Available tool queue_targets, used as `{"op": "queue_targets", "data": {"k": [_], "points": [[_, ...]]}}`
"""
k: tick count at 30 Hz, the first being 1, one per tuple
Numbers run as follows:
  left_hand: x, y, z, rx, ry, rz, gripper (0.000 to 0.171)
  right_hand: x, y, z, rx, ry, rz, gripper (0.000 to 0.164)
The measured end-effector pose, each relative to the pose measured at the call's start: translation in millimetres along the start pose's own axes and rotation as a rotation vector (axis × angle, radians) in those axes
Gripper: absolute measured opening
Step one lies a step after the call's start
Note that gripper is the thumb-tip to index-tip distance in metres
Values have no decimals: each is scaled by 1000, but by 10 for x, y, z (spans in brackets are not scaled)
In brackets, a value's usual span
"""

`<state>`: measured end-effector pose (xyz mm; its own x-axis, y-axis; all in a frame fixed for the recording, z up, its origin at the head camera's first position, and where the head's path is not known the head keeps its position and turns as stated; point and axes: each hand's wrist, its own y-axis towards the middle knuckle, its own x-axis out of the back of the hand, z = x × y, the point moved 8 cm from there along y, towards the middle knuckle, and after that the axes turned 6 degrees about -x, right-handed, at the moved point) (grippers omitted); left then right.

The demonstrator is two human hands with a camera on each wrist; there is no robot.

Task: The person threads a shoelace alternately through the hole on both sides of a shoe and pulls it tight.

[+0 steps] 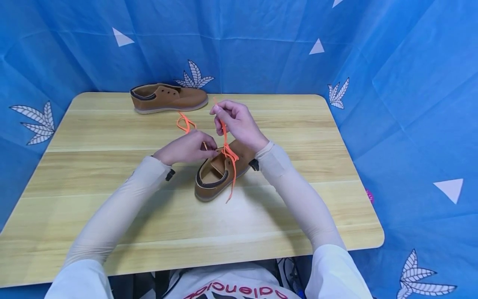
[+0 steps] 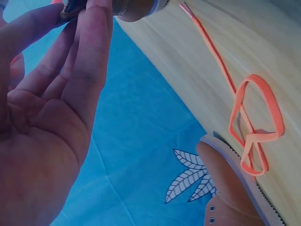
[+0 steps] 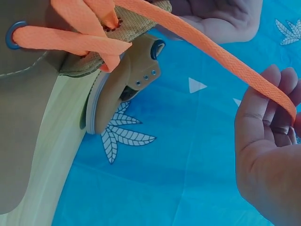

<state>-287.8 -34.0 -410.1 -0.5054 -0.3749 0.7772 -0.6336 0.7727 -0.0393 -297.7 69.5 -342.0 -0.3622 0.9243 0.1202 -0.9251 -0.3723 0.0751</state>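
A brown shoe (image 1: pixel 210 192) stands on the table with its toe pointing away to the right. My left hand (image 1: pixel 188 147) pinches the edge of its opening between thumb and fingers, as the left wrist view shows. My right hand (image 1: pixel 240 124), raised above the toe, holds an orange shoelace (image 1: pixel 225 133) near one end. In the right wrist view the lace (image 3: pixel 207 44) runs taut from the shoe's eyelets to the fingers of that hand. The lace's other end (image 1: pixel 231 191) hangs down over the shoe's near side.
A second brown shoe (image 1: pixel 186 99), with unlaced eyelets, stands at the table's back edge. Before it lies a loose looped orange lace (image 1: pixel 185 123). The wooden table (image 1: pixel 298 207) has a blue patterned curtain (image 1: pixel 261 50) behind it and at its sides.
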Motion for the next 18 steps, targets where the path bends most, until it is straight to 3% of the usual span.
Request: {"op": "queue_targets", "data": {"k": [10, 15, 18], "points": [[-2, -24, 58, -40, -13, -31, 11, 67, -15, -40, 20, -127, -24, 26], [-6, -45, 64, -49, -19, -46, 11, 69, -13, -80, -20, -147, -8, 26], [-6, -50, 57, -59, -17, -55, 11, 81, 9, -104, -38, -215, -17, 23]]}}
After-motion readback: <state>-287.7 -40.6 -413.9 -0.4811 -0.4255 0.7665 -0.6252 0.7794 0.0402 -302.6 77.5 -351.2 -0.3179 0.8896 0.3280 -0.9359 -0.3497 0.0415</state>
